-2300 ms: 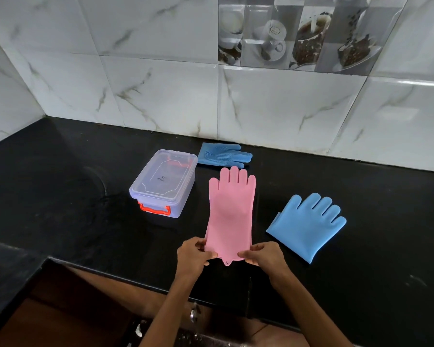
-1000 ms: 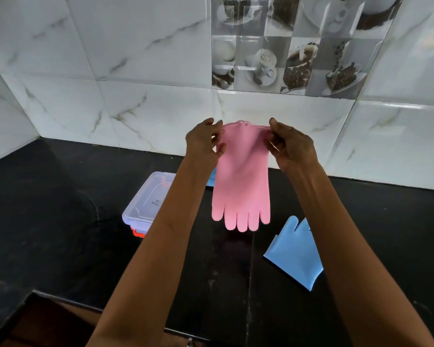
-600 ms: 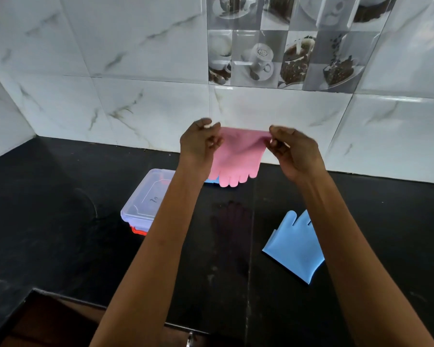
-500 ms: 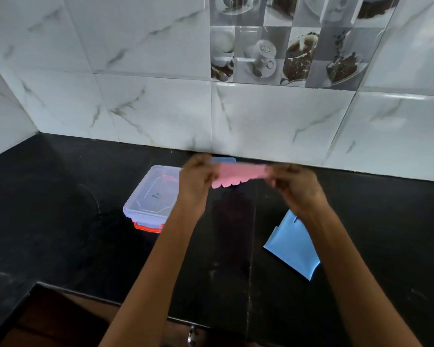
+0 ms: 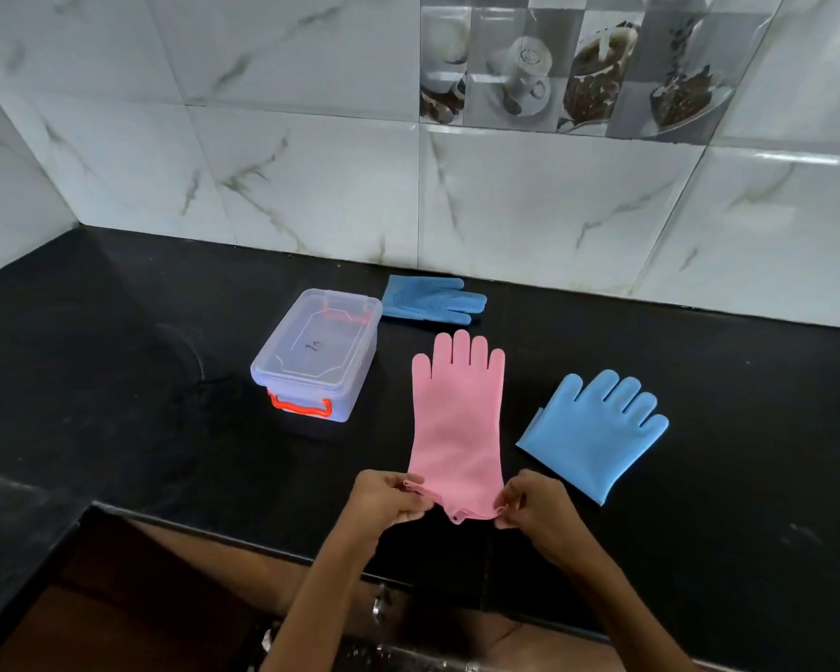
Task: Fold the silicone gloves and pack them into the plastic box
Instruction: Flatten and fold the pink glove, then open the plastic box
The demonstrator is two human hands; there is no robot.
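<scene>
On the black table, left hand and right hand pinch the pink glove cuff; folding evenly toward its fingertips should fit the lidded plastic box.

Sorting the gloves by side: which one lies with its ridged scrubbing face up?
The blue glove by the wall, behind the box; the other two show smooth faces.

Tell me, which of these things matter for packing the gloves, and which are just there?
Part of the job:
pink glove, cuff pinched by left hand and right hand
light blue glove
darker blue glove
plastic box, lid on

Just there:
black counter
tiled wall
</scene>
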